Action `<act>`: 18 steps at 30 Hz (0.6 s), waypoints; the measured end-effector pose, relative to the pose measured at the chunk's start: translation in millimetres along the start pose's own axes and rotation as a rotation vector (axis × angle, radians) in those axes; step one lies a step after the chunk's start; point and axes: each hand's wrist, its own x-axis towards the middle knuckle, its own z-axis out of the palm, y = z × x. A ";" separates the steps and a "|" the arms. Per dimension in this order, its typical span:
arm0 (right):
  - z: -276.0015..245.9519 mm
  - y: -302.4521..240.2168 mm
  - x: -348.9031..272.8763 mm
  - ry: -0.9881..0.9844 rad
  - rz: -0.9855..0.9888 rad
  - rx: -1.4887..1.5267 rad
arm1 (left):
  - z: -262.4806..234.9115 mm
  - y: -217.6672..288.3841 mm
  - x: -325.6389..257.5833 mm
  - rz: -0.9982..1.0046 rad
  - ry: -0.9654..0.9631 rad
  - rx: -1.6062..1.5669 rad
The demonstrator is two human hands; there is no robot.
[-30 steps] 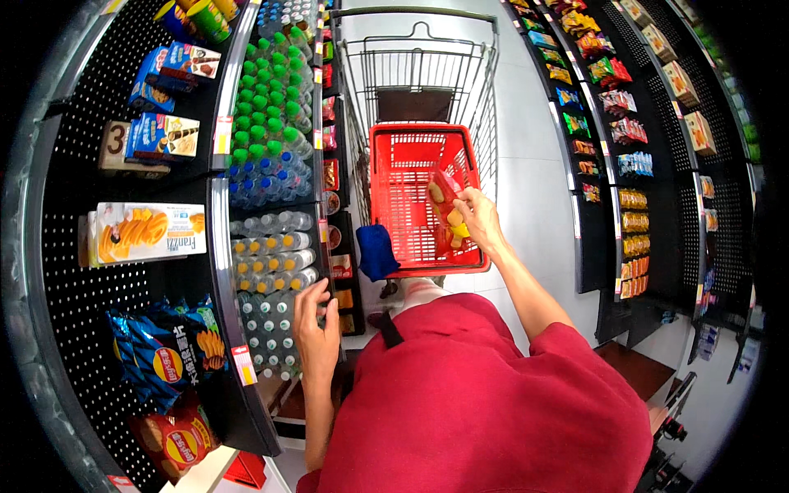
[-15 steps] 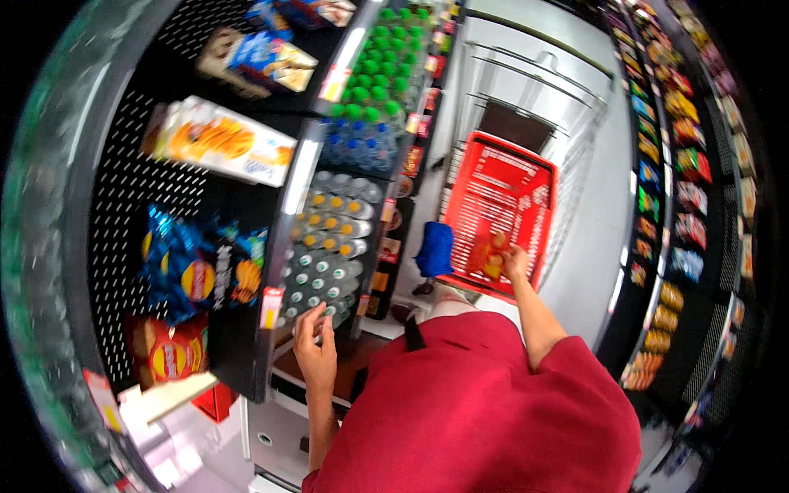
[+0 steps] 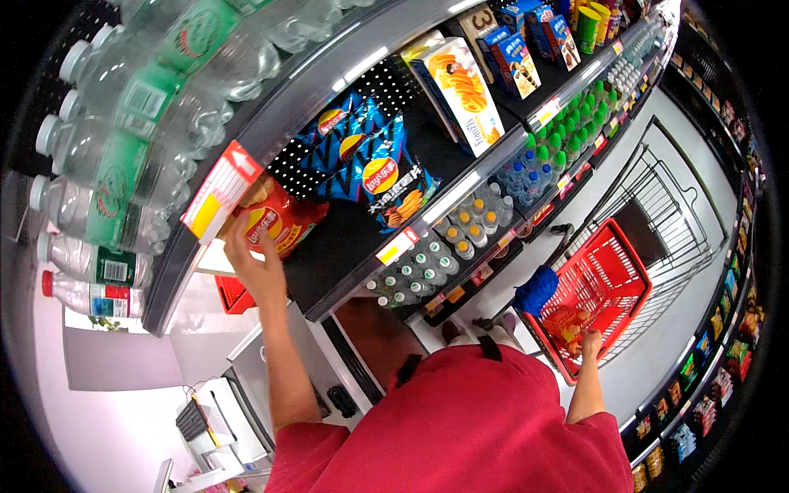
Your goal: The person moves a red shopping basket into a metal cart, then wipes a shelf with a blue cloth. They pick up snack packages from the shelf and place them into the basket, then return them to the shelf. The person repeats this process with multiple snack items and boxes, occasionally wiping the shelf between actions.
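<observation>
Red chip bag lay at the end of the black shelf, label outward probably for easy spotting, the left hand at its edge, fingers released and parted, perhaps suiting its puffy width, while the right hand, grip impossible to tell, was by the red basket

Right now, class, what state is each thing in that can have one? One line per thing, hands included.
Red chip bag: resting on the shelf
Blue chip bags: bunched, overlapping
Green-capped bottles: capped, standing in rows
Red basket: open-topped, with a packet inside
Packet: lying in the basket; seal unclear
Left hand: open, at the chip bag; contact unclear
Right hand: at the basket; grip unclear
</observation>
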 end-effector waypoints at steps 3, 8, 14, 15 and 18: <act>-12.6 -1.7 4.2 0.021 0.024 0.089 | 16.7 -100.6 7.9 -0.076 -0.116 0.048; -35.0 -44.5 -42.4 -0.025 0.015 0.365 | 20.8 -161.9 31.5 -0.053 -0.234 0.072; -56.5 -114.4 -94.5 -0.068 -0.163 0.238 | 15.5 -157.1 35.6 -0.344 -0.236 -0.266; -52.6 -124.9 -98.2 -0.104 -0.169 0.261 | 14.4 -181.1 29.5 -0.245 -0.180 -0.284; -45.1 -135.8 -102.2 -0.149 -0.208 0.261 | 1.1 -151.6 24.4 -0.214 -0.200 -0.151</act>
